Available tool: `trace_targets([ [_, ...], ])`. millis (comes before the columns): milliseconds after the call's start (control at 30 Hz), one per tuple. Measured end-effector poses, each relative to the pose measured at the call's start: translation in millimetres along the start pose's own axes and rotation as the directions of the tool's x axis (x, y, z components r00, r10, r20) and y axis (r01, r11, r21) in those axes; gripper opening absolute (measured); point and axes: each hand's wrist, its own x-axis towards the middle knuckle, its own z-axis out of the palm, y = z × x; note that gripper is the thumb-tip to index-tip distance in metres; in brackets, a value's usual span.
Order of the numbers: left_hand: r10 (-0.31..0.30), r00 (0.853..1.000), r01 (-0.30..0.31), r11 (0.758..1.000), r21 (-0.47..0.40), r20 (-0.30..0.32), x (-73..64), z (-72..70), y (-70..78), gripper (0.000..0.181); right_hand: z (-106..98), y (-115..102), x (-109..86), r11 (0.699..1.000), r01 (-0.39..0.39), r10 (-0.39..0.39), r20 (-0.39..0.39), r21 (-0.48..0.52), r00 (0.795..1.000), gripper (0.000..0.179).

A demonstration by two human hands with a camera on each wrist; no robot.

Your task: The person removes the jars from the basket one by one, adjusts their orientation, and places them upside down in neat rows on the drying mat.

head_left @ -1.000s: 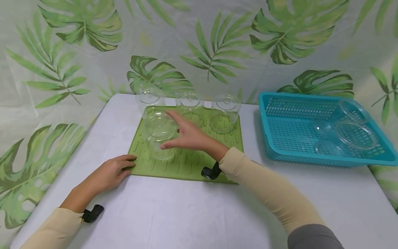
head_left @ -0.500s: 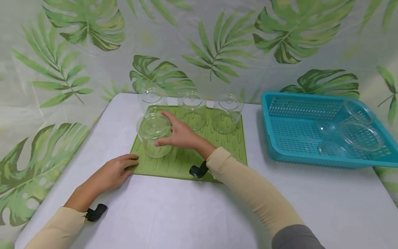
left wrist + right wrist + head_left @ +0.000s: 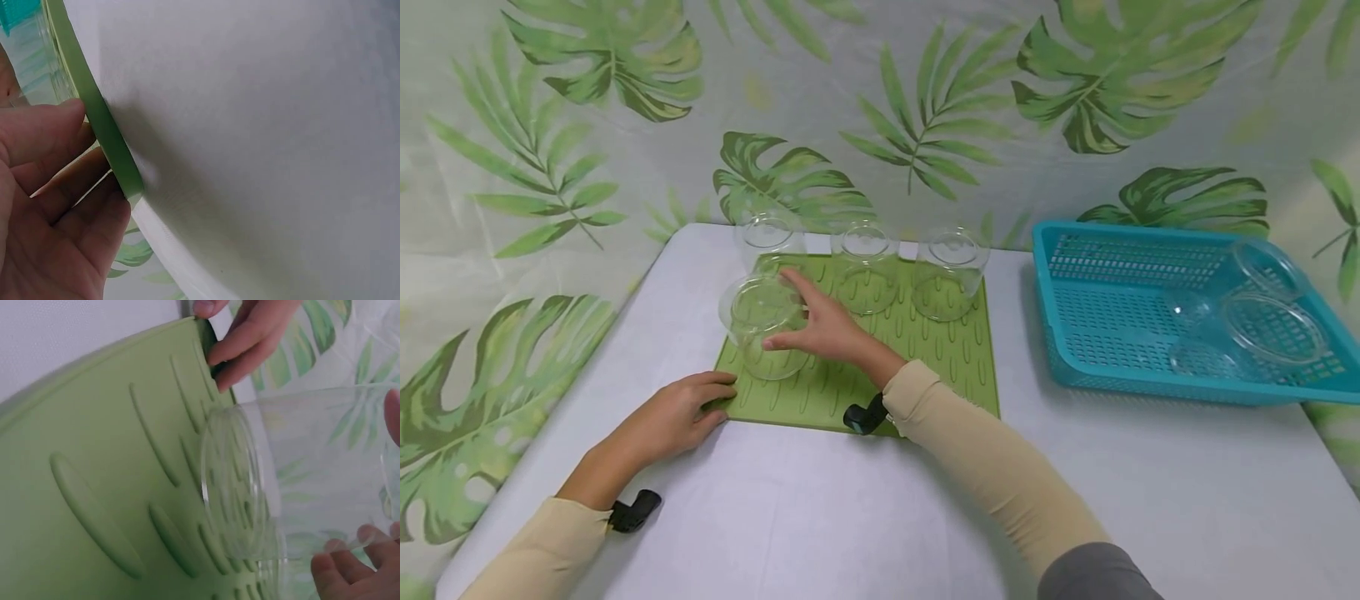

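Observation:
A clear cup [image 3: 756,332] stands upside down at the front left of the green ridged mat [image 3: 880,383]. My right hand [image 3: 826,327] holds it from the right, thumb on the near side and fingers around the far side. In the right wrist view, the rim of this cup [image 3: 230,481] is at the mat, and the fingertips sit near its base. At the mat's front left corner, my left hand [image 3: 672,419] touches the edge with its fingertips. The left wrist view shows these fairly straight fingers [image 3: 75,187] against the green edge.
Along the back of the mat stand three more upturned clear cups: left [image 3: 769,246], middle [image 3: 865,254] and right [image 3: 951,258]. A turquoise basket [image 3: 1157,387] at the right contains clear cups [image 3: 1273,329] lying on their sides. White cloth [image 3: 760,533] covers the table.
My right hand and the cup have shifted slightly left and down onto the mat. The left hand stays at the mat's corner. The view has shifted a little.

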Motion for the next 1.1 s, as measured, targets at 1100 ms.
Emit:
trace_targets([
  [1100, 0.079, 0.997, -0.079, 0.997, 0.010, -0.025, 0.1, 2.1, 1.4, 0.028, 5.1, 10.2, -11.5, 0.992, -0.079, 0.079, 0.007, 0.100, 0.997, 0.123],
])
